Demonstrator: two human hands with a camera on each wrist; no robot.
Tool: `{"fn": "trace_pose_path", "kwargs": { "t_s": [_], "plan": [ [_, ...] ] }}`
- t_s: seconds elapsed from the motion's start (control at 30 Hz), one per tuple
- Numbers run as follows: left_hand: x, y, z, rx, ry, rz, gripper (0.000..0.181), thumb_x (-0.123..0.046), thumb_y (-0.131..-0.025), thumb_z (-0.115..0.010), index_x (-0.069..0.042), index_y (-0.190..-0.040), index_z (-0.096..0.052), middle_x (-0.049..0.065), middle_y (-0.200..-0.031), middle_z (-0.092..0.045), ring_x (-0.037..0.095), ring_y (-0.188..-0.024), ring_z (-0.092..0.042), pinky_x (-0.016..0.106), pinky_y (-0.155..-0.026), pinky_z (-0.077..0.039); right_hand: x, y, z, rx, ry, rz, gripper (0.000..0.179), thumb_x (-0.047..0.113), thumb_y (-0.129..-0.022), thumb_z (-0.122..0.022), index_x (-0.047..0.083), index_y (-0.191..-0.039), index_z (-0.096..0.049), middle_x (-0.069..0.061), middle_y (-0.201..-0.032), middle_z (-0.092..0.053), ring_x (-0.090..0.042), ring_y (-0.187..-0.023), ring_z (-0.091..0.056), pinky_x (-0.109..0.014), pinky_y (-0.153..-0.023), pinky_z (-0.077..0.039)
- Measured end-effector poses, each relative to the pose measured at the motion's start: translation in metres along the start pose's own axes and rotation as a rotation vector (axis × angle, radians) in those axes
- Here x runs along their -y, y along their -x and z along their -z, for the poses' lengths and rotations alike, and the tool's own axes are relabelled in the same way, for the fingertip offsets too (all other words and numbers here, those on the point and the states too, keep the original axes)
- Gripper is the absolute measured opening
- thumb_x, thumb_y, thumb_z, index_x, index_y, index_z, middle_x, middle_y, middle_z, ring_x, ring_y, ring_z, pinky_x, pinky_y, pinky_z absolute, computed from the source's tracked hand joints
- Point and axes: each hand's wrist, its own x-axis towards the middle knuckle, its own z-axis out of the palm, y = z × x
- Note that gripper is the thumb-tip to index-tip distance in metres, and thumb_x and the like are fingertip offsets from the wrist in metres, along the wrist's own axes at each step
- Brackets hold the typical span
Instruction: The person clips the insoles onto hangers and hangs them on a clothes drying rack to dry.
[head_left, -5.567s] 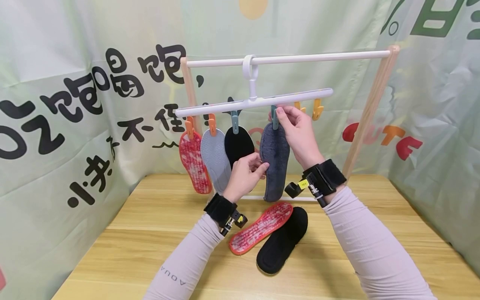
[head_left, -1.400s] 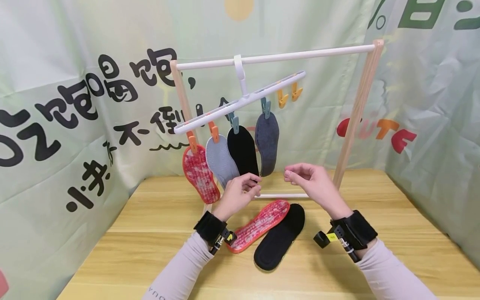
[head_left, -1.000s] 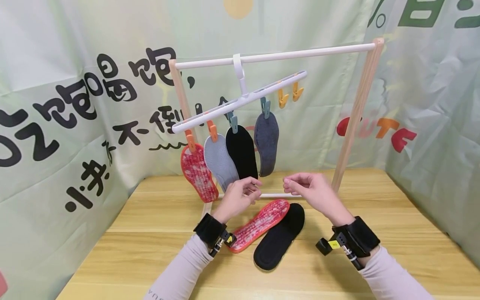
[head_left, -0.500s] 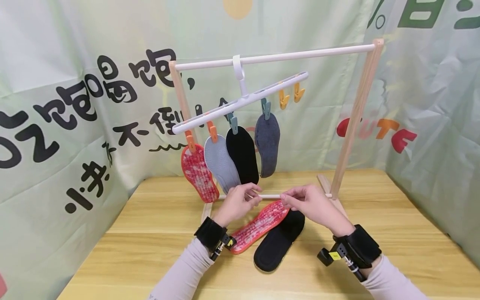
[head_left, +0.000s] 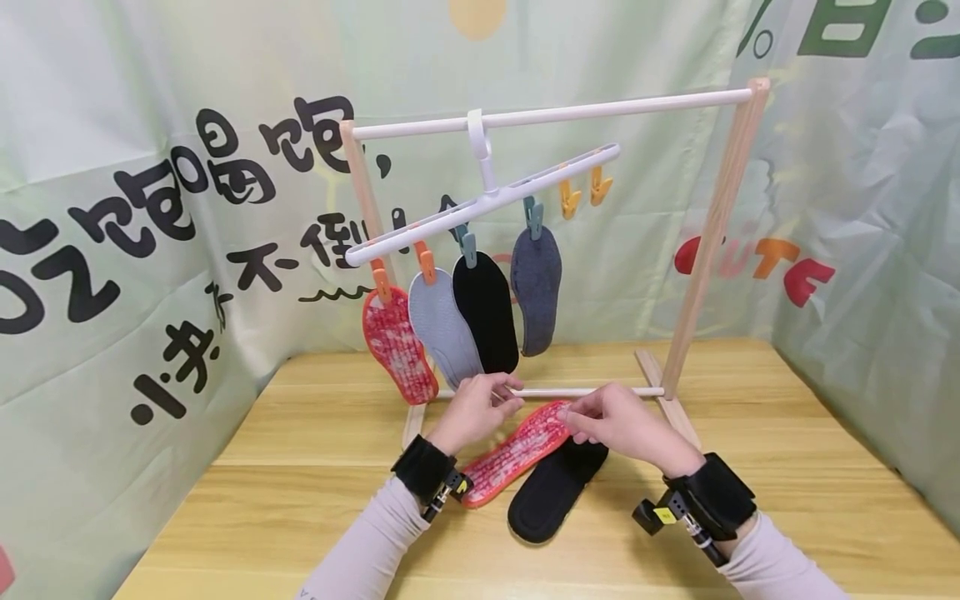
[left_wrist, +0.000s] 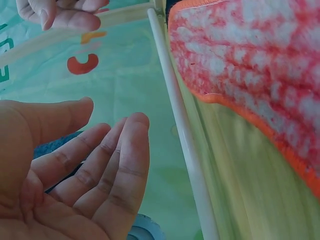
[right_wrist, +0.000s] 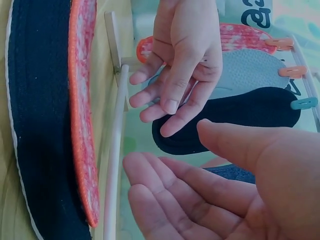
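A red-and-white insole [head_left: 517, 454] with an orange edge lies on the table, partly over a black insole [head_left: 558, 492]. Just above the far end of both, my right hand [head_left: 618, 421] hovers with loosely bent fingers, and the right wrist view shows nothing between them. My left hand [head_left: 476, 412] is held in the air below the hanging insoles, its relaxed fingers holding nothing. From clips on a tilted white hanger [head_left: 487, 200] hang a red insole [head_left: 400, 346], a light grey insole [head_left: 442, 325], a black insole [head_left: 486, 312] and a dark blue-grey insole [head_left: 536, 292].
The hanger hooks over the white top rail [head_left: 600, 110] of a wooden stand [head_left: 712, 242]. Two yellow clips [head_left: 598, 187] at its right end carry nothing. A white lower bar [head_left: 543, 392] runs behind my hands. A printed cloth [head_left: 187, 67] surrounds the table [head_left: 300, 467].
Earlier, my right hand was at the dark blue-grey insole's clip and my left hand at its edge. Both hands have left it and come down, the right toward the insoles on the table.
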Motion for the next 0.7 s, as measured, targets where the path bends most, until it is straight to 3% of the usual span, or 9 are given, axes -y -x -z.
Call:
{"fn": "trace_pose_path", "kwargs": {
  "t_s": [0.17, 0.33, 0.47, 0.7],
  "plan": [
    [0.002, 0.001, -0.002, 0.023, -0.027, 0.015, 0.021, -0.015, -0.101, -0.075, -0.008, -0.12, -0.077, 0.007, -0.104, -0.082, 0.021, -0.093, -0.077, 0.037, -0.088, -0.062, -0.002, 0.001, -0.004, 0.019, 0.002, -0.035, 0.027, 0.026, -0.106, -0.07, 0.002, -0.1, -0.082, -0.001, -0.079, -0.078, -0.018, -0.074, -0.073, -0.027, -0.066, -0.056],
    [0.002, 0.002, -0.004, 0.054, -0.044, 0.048, 0.023, -0.015, -0.1, -0.076, -0.005, -0.122, -0.077, 0.005, -0.102, -0.082, 0.019, -0.094, -0.075, 0.039, -0.091, -0.059, -0.005, 0.0, -0.008, 0.029, -0.002, -0.06, 0.029, 0.027, -0.105, -0.07, 0.005, -0.089, -0.081, -0.002, -0.074, -0.076, -0.014, -0.067, -0.064, -0.024, -0.058, -0.045],
    [0.003, 0.003, -0.006, 0.068, -0.042, 0.06, 0.026, -0.016, -0.1, -0.077, -0.003, -0.123, -0.077, 0.004, -0.098, -0.081, 0.014, -0.086, -0.073, 0.037, -0.091, -0.057, -0.008, 0.0, -0.01, 0.042, 0.017, -0.082, 0.031, 0.028, -0.105, -0.07, 0.006, -0.085, -0.08, -0.002, -0.071, -0.074, -0.012, -0.063, -0.06, -0.023, -0.056, -0.04],
    [0.007, 0.002, -0.008, 0.09, -0.035, 0.073, 0.027, -0.015, -0.1, -0.076, -0.001, -0.123, -0.076, 0.005, -0.092, -0.08, 0.006, -0.071, -0.065, 0.03, -0.081, -0.053, -0.011, -0.002, -0.011, 0.061, 0.037, -0.109, 0.034, 0.029, -0.105, -0.071, 0.006, -0.081, -0.079, -0.001, -0.067, -0.071, -0.01, -0.059, -0.058, -0.023, -0.057, -0.041]
  ]
}}
